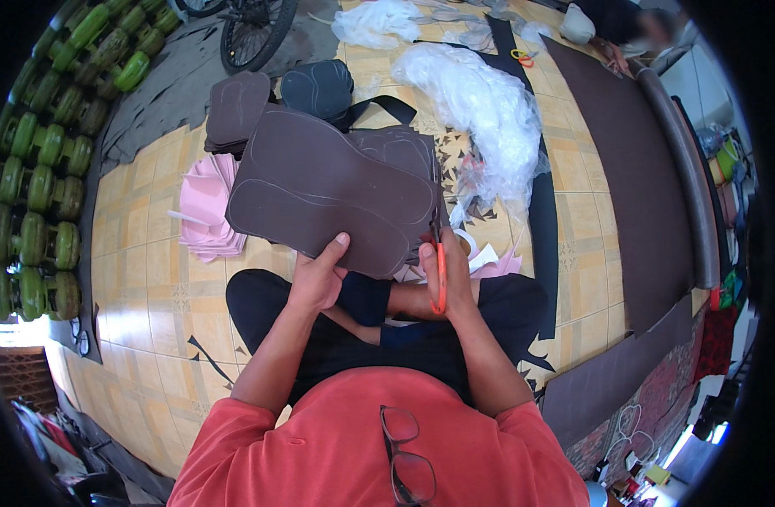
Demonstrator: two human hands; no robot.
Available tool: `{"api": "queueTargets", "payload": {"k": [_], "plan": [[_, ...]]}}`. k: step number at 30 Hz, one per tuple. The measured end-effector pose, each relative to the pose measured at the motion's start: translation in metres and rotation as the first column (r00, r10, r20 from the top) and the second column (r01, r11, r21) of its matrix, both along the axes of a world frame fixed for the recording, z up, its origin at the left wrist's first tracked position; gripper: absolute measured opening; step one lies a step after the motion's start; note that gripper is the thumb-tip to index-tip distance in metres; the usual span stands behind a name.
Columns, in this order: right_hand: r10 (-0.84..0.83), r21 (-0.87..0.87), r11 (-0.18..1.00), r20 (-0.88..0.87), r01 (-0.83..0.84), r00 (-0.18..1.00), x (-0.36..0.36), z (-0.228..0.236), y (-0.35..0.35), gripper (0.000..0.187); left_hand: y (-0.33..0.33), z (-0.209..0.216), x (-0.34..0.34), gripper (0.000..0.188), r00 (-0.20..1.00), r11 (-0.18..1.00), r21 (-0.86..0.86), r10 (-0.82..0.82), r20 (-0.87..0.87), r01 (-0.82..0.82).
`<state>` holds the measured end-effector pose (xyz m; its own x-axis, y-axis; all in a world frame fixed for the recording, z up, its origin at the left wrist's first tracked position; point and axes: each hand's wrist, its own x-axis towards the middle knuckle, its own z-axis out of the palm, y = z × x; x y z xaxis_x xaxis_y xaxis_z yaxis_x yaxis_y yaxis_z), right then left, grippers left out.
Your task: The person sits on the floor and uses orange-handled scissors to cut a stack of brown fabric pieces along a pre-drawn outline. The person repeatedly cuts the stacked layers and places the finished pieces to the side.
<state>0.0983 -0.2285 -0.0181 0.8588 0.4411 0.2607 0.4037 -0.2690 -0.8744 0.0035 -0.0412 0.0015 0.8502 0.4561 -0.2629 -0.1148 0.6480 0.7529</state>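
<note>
- A dark brown sheet (307, 160) is held up over the lap, in the middle of the scene, and is marked with pale curved outlines.
- Its near edge is pinched by the left hand (318, 277), with the thumb laid on top; the other fingers are mostly hidden underneath.
- Orange-handled scissors (441, 275) are grasped in the right hand (453, 269), with the blades pointed toward the far side along the sheet's right edge; whether the material is caught between them cannot be told.
- Beyond the sheet on the left, rounded brown pieces (238, 106) are stacked, and beside them a blackish stack (317, 88) is seen.
- A pile of pink pieces (208, 203) is set just left of the sheet.
- On the right, crumpled clear plastic (480, 118) is heaped, with small dark scraps (482, 180) scattered near it on the tiled floor (142, 279).
- Farther right, a long brown length of material (624, 160) is spread beside a roll (679, 177).
- At the far right, another person (628, 34) is partly seen.
- Green cylinders (37, 186) are stacked along the left.
</note>
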Motion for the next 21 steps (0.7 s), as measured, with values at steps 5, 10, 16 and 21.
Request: {"api": "queueTargets", "payload": {"k": [5, 10, 16, 21], "plan": [[0.049, 0.019, 0.999, -0.233, -0.046, 0.971, -0.004, -0.017, -0.005, 0.051, 0.001, 0.002, 0.000, 0.038, 0.999, 1.000, 0.004, 0.023, -0.031, -0.023], [0.176, 0.108, 0.984, -0.459, -0.142, 0.871, -0.008, 0.008, -0.010, 0.051, 0.019, 0.007, 0.005, 0.034, 0.996, 0.995, 0.043, 0.091, 0.024, -0.092], [0.150, 0.085, 0.989, -0.501, -0.125, 0.852, -0.008, 0.010, -0.016, 0.048, 0.058, 0.007, 0.005, 0.032, 0.999, 0.982, 0.186, 0.010, -0.032, -0.004], [0.136, 0.073, 0.991, -0.404, -0.116, 0.905, -0.002, -0.012, -0.016, 0.045, 0.066, 0.011, -0.006, 0.037, 0.974, 0.962, 0.211, -0.136, -0.181, 0.174]]}}
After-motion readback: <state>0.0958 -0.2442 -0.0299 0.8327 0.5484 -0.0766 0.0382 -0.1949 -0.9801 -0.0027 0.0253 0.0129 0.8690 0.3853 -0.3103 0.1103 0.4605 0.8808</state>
